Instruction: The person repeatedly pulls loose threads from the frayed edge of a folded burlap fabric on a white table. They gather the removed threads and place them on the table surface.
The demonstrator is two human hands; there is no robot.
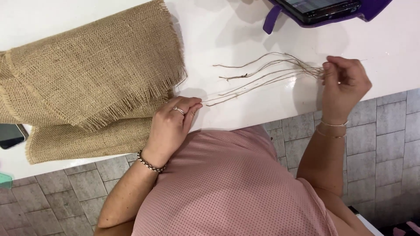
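Note:
A folded piece of tan burlap cloth (87, 74) with frayed edges lies on the white table (227, 30) at the left. Several loose burlap threads (267, 74) stretch across the table to the right of it. My right hand (343, 85) pinches the right ends of these threads together above the table edge. My left hand (175, 120), with a ring and a beaded bracelet, rests at the cloth's frayed corner and pinches the near end of one thin thread between thumb and fingers.
A tablet in a purple case (323, 11) stands at the table's far edge. A dark phone (11, 135) lies at the left, partly under the burlap. Grey tiled floor (385, 131) shows below the table edge.

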